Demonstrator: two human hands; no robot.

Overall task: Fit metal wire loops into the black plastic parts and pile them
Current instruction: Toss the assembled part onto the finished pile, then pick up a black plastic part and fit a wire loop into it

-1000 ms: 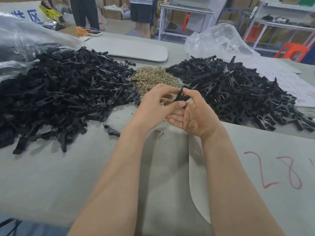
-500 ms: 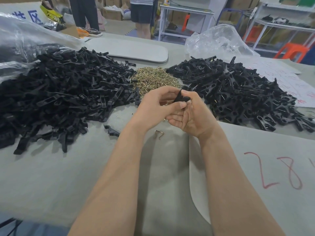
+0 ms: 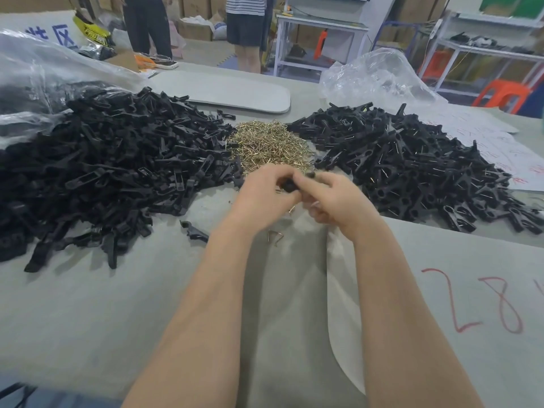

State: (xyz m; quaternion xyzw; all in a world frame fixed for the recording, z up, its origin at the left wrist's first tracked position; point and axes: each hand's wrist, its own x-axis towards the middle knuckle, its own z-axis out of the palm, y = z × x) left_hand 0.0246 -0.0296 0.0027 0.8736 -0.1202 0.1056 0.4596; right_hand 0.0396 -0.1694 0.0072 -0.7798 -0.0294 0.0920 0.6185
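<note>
Nearest to me, both bare forearms run out over a matte grey, felt-like table cover [image 3: 88, 304], with red numerals [image 3: 469, 326] scrawled on the sheet at my right. On the cover just short of my hands lies one stray wire loop [image 3: 275, 237], thin and bent to an angle. Near it, to the left, is a loose black part [image 3: 194, 231] of dull plastic.

My left hand [image 3: 265, 195] and right hand [image 3: 341, 201] meet above the cover. The fingers of both are curled and pinch the held black part [image 3: 290, 185] between them. Blur hides whether a wire sits in it.

Just beyond my knuckles is a low heap of wire loops [image 3: 269, 145], brassy, shiny and tangled. Left of it sprawls the plain pile [image 3: 103, 172] of black parts, long, slotted and matte. Right of it lies the fitted pile [image 3: 412, 166], black parts with glints of wire showing among them.

Farther back sit a smooth grey board [image 3: 223, 91] with rounded corners and a crumpled clear plastic bag [image 3: 376, 75]. At the far edge two people [image 3: 244, 30] stand.
</note>
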